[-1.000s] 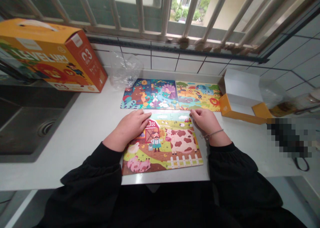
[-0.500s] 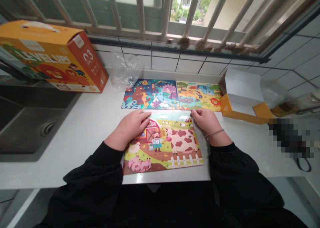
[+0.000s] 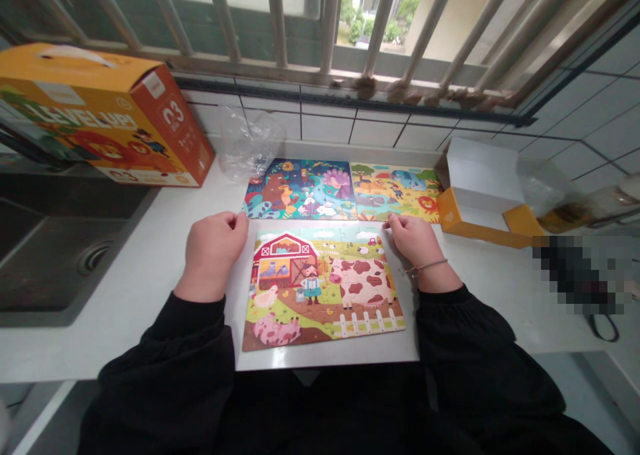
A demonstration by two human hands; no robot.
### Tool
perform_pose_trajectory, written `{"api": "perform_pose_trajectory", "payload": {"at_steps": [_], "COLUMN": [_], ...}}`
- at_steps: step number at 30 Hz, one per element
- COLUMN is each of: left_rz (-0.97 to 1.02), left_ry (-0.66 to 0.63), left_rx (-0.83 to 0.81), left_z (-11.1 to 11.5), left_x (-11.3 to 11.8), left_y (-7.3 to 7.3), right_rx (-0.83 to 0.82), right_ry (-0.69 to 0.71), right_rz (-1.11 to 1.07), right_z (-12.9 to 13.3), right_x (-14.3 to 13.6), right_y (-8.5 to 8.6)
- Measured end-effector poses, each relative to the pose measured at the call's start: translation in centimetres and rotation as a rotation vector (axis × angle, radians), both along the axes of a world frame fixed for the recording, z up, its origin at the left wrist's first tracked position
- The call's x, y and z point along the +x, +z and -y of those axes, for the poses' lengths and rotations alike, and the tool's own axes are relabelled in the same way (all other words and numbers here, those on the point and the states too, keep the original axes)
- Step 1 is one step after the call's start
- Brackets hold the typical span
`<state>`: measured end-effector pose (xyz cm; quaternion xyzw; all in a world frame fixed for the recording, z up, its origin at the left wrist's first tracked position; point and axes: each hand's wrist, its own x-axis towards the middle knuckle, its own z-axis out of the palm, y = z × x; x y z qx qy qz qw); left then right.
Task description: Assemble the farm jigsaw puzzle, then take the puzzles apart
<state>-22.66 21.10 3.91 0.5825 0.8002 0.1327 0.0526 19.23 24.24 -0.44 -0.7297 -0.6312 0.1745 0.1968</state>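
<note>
In front of me a jigsaw puzzle [image 3: 320, 308] lies flat, with a red barn, a farmer, a spotted cow and a pig, its pieces joined. My left hand [image 3: 215, 252] is closed just left of the barn, apart from the picture, fingers curled; whether anything is inside is hidden. At the puzzle's upper right corner, my right hand [image 3: 415, 245] has its fingertips pressed together, close to the edge; I cannot tell if they touch it or hold something. Behind lie a blue night-forest puzzle [image 3: 305, 188] and a yellow savanna puzzle [image 3: 395, 192], side by side.
A large orange carton [image 3: 105, 115] stands at the left beside a dark sink [image 3: 45, 242]. Crumpled clear plastic [image 3: 250, 145] lies near the tiled wall. An opened yellow and white box [image 3: 480, 202] is at the right, with a bottle [image 3: 590, 205] and a blurred dark object [image 3: 575, 275] beyond.
My left hand has come off the barn corner of the puzzle and moved left, its fingers curling in; the whole barn now shows. My right hand has hardly moved.
</note>
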Motion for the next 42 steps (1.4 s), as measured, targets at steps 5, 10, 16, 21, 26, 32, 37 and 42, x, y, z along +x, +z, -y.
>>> {"api": "perform_pose_trajectory", "payload": {"at_steps": [5, 10, 16, 21, 26, 32, 37, 42], "left_rz": [-0.017, 0.069, 0.131, 0.171, 0.154, 0.121, 0.129, 0.141], "left_ry": [-0.004, -0.043, -0.051, -0.030, -0.028, -0.009, -0.021, -0.017], "left_rx": [-0.145, -0.172, -0.168, -0.183, -0.204, -0.194, -0.171, -0.179], "left_z": [-0.3, -0.7, -0.8, -0.8, -1.0, -1.1, -1.1, -1.2], "left_x": [-0.4, -0.4, -0.6, -0.6, -0.3, -0.3, -0.5, -0.5], "left_y": [-0.5, -1.2, -1.5, -1.5, -1.4, -1.6, -1.9, -1.9], "right_rx": [-0.069, -0.115, -0.127, -0.144, -0.163, -0.156, -0.147, -0.142], "right_ry": [-0.006, -0.017, -0.018, -0.035, -0.051, -0.049, -0.057, -0.060], "right_rz": [-0.074, -0.113, -0.139, -0.141, -0.122, -0.107, -0.106, -0.117], "right_z": [0.0, 0.1, 0.2, 0.3, 0.2, -0.1, 0.0, -0.1], "right_x": [-0.2, -0.5, -0.7, -0.9, -0.9, -0.7, -0.6, -0.5], "right_y": [0.2, 0.4, 0.7, 1.1, 1.1, 0.7, 0.6, 0.5]}}
